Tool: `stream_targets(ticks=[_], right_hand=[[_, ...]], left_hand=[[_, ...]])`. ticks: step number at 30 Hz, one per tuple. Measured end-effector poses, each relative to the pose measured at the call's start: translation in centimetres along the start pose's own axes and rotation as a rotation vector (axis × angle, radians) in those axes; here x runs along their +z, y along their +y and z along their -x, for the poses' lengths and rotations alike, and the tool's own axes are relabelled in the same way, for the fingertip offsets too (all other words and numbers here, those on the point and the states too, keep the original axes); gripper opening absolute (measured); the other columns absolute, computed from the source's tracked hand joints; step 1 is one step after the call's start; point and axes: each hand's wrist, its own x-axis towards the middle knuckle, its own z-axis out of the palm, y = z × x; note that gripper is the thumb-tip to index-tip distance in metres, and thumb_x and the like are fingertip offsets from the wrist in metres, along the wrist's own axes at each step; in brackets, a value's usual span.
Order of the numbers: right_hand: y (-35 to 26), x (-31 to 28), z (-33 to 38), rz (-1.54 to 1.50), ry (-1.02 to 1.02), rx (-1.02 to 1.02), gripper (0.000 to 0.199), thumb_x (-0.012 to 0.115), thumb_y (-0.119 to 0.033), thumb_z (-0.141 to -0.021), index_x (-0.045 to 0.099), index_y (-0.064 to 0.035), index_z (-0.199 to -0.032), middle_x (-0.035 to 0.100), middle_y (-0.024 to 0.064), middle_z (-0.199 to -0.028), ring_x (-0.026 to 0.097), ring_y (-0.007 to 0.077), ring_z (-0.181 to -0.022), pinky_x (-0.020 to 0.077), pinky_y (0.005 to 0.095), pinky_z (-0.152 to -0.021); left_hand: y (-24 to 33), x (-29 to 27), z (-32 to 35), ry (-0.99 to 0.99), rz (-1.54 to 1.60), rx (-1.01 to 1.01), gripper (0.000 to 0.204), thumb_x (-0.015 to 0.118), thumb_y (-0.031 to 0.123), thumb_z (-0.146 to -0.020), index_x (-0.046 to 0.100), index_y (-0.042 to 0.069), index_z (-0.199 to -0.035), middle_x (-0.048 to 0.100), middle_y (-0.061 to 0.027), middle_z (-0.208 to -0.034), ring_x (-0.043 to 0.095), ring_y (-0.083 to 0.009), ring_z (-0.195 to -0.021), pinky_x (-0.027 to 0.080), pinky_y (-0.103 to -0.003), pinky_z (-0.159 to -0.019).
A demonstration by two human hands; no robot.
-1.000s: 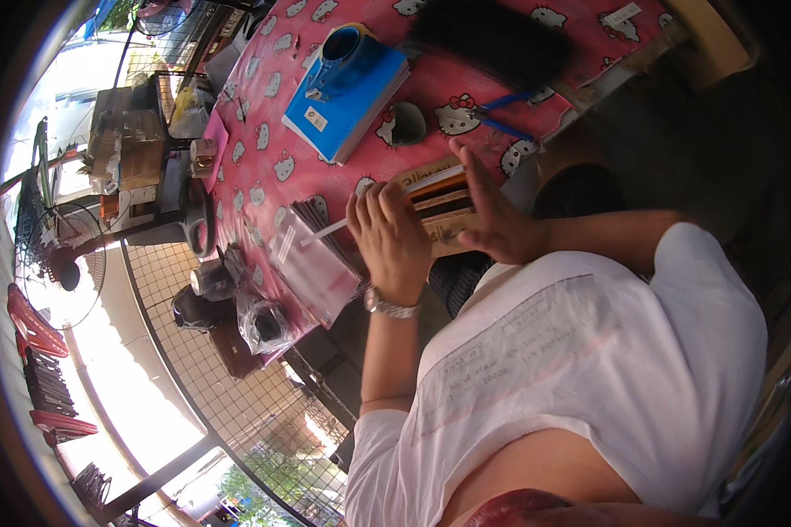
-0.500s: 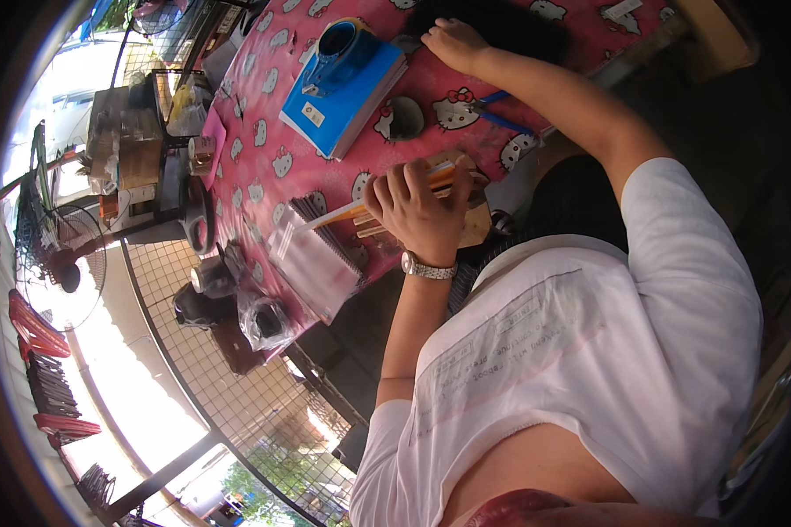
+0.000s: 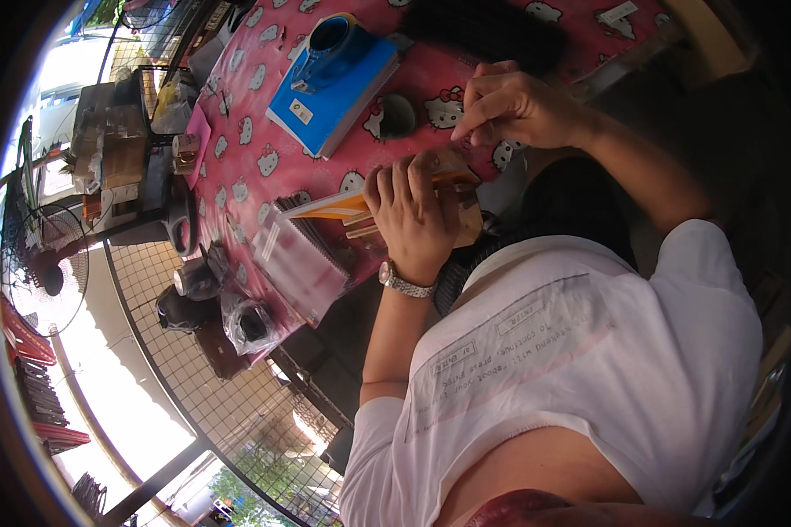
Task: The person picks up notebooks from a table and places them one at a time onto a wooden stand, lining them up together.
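Observation:
My left hand [image 3: 413,211], with a metal-band watch on its wrist, is closed around a flat orange-and-white piece [image 3: 330,207] seen nearly edge-on, like a notebook. That piece rests against a wooden block [image 3: 471,225] at the table's near edge. My right hand [image 3: 527,110] hovers just to the right and beyond, thumb and fingers pinched together. What sits in the pinch, if anything, is too small to make out. A black bundle of thin strands [image 3: 492,35] lies at the far side. Left of my right hand is a small round dark dish [image 3: 397,117].
A pink patterned cloth covers the table [image 3: 246,167]. Blue-covered books [image 3: 301,110] bear a blue ring-shaped item [image 3: 330,39]. Spiral-bound notebooks [image 3: 299,268] lie left of my left hand. Plastic-wrapped items [image 3: 253,323] sit at the left edge. A fan [image 3: 53,272] stands farther left.
My right hand has come back from the black bundle toward my left hand, its fingers now pinched. Blue-handled pliers seen before are hidden behind it. My left hand keeps its hold.

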Motion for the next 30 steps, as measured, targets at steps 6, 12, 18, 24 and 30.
stream_targets(ticks=[6, 12, 18, 24, 30], right_hand=[[-1.0, 2.1, -0.7, 0.129, 0.181, 0.004, 0.022, 0.071, -0.005, -0.079, 0.067, -0.0164, -0.098, 0.061, -0.0045, -0.092, 0.058, 0.0145, -0.091, 0.0339, 0.0346, -0.096], [-1.4, 1.9, -0.4, -0.096, 0.100, -0.069, 0.017, 0.068, -0.003, -0.082, 0.065, -0.0092, -0.098, 0.060, 0.0009, -0.094, 0.059, 0.0186, -0.092, 0.0409, 0.0337, -0.088], [-1.2, 1.0, -1.3, -0.276, -0.091, 0.010, 0.027, 0.066, 0.000, -0.084, 0.063, -0.0056, -0.110, 0.061, 0.0056, -0.086, 0.060, 0.0216, -0.082, 0.0470, 0.0351, -0.074], [-3.7, -1.9, -4.2, -0.227, -0.480, 0.343, 0.049, 0.065, -0.001, -0.086, 0.047, -0.0066, -0.132, 0.062, 0.0082, -0.085, 0.062, 0.0197, -0.070, 0.0488, 0.0356, -0.068], [-4.1, -3.4, -6.1, -0.291, -0.766, 0.348, 0.051, 0.061, -0.005, -0.090, 0.042, -0.0050, -0.137, 0.065, 0.0107, -0.091, 0.066, 0.0242, -0.068, 0.0531, 0.0336, -0.062]], left_hand=[[-0.3, -0.3, 0.0, -0.022, -0.009, 0.017, 0.018, 0.060, 0.008, -0.088, 0.060, 0.006, -0.106, 0.062, -0.0118, -0.096, 0.057, -0.0325, -0.091, 0.040, -0.045, -0.087], [0.3, -0.3, 0.4, 0.009, -0.011, -0.042, 0.015, 0.061, 0.008, -0.087, 0.061, 0.006, -0.102, 0.063, -0.0103, -0.093, 0.058, -0.0311, -0.091, 0.040, -0.043, -0.086], [0.5, 0.2, 0.7, 0.072, -0.030, -0.048, 0.021, 0.061, 0.009, -0.087, 0.059, 0.007, -0.107, 0.062, -0.0103, -0.095, 0.057, -0.0319, -0.092, 0.039, -0.045, -0.090], [0.8, -0.6, 0.4, -0.019, -0.115, -0.023, 0.030, 0.064, 0.013, -0.084, 0.055, 0.007, -0.112, 0.060, -0.0106, -0.102, 0.056, -0.0325, -0.098, 0.034, -0.049, -0.095], [0.5, -0.7, 0.9, -0.044, -0.076, -0.033, 0.032, 0.068, 0.016, -0.080, 0.056, 0.009, -0.109, 0.060, -0.0099, -0.103, 0.056, -0.0305, -0.098, 0.034, -0.050, -0.097]])
